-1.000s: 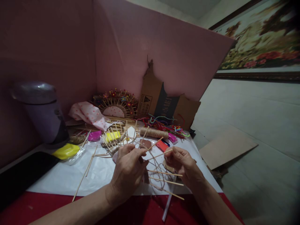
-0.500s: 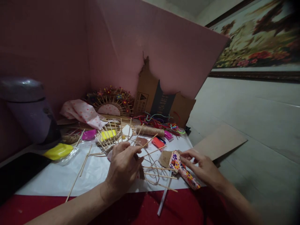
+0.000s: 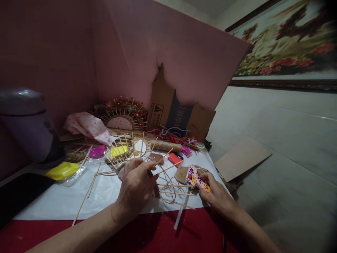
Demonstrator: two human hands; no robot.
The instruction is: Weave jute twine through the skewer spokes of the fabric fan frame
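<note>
My left hand [image 3: 138,181] is closed round the base of a fan of thin bamboo sticks [image 3: 167,168]. Its base is mostly hidden under my fingers. Loops of brown twine [image 3: 172,195] hang among the sticks. At the right, my right hand [image 3: 217,193] has its fingers round the handle of a flower-patterned hot glue gun [image 3: 193,177]. The gun rests on a piece of brown cardboard [image 3: 181,174], and a clear glue stick [image 3: 180,214] points from its rear toward the table's front edge.
Behind my hands lie a twine roll [image 3: 165,146], a red clay packet [image 3: 174,159], yellow clay [image 3: 119,151] and pipe cleaners [image 3: 173,131]. A finished stick fan [image 3: 119,123] and torn cardboard [image 3: 164,105] lean on the pink wall. A purple tumbler [image 3: 25,126] stands left.
My right hand has moved down from above the glue gun's body and closed round its handle. My left hand keeps its hold on the stick fan. The view has shifted slightly.
</note>
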